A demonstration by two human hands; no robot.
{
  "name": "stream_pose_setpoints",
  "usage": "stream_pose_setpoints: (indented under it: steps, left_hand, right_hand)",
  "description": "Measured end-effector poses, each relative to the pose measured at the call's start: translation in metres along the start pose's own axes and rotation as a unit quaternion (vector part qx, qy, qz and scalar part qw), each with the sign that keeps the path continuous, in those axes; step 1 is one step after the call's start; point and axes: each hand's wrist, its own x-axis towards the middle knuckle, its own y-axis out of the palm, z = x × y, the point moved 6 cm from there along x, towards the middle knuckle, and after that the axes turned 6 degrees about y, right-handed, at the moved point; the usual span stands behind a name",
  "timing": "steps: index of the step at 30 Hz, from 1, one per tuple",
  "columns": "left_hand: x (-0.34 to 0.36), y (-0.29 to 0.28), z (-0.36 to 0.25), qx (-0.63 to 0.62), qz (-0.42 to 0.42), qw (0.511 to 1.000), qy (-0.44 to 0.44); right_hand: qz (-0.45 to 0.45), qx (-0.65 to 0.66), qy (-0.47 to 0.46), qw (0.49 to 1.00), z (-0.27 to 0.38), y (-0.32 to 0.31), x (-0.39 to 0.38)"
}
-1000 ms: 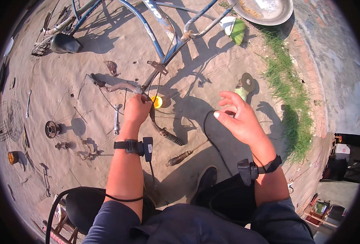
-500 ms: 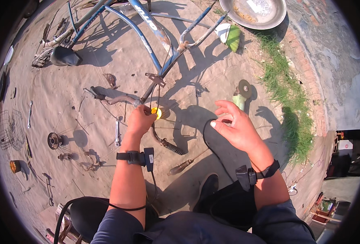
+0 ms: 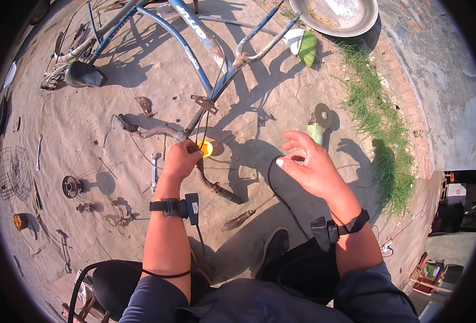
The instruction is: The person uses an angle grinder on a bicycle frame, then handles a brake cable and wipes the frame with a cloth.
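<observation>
Head view: my left hand point(image 3: 181, 159) curls closed on the curved metal handlebar end point(image 3: 160, 131) of the overturned blue bicycle frame point(image 3: 195, 56), half hiding one small yellow round cap point(image 3: 206, 148) on the sand; my right hand point(image 3: 309, 164) hovers loosely open, pinching something too small to identify; one black cable point(image 3: 273, 180) trails beneath.

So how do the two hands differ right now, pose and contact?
The left hand is closed in a fist around the bicycle handlebar beside the yellow part; the right hand is raised with fingers spread and partly curled, pinching a thin black cable. Left reaches further forward; right stays nearer the body. Both wear black wrist straps.
</observation>
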Motion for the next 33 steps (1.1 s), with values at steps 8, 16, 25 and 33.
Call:
stream_pose_setpoints:
  steps: [8, 16, 25, 33]
  left_hand:
    - [-0.003, 0.000, -0.002, 0.122, -0.029, 0.992, -0.003]
    - [0.002, 0.001, 0.011, 0.087, -0.019, 0.996, 0.025]
    - [0.002, 0.002, 0.018, 0.043, -0.014, 0.999, 0.003]
    - [0.001, 0.000, 0.016, 0.065, -0.009, 0.998, -0.004]
  right_hand:
    - [-0.019, -0.002, 0.013, 1.000, 0.000, -0.004, -0.001]
    - [-0.022, 0.010, -0.001, 1.000, -0.001, -0.005, -0.002]
    - [-0.021, 0.019, -0.003, 1.000, 0.002, -0.004, -0.004]
    - [-0.006, 0.009, -0.013, 1.000, 0.003, -0.002, -0.005]
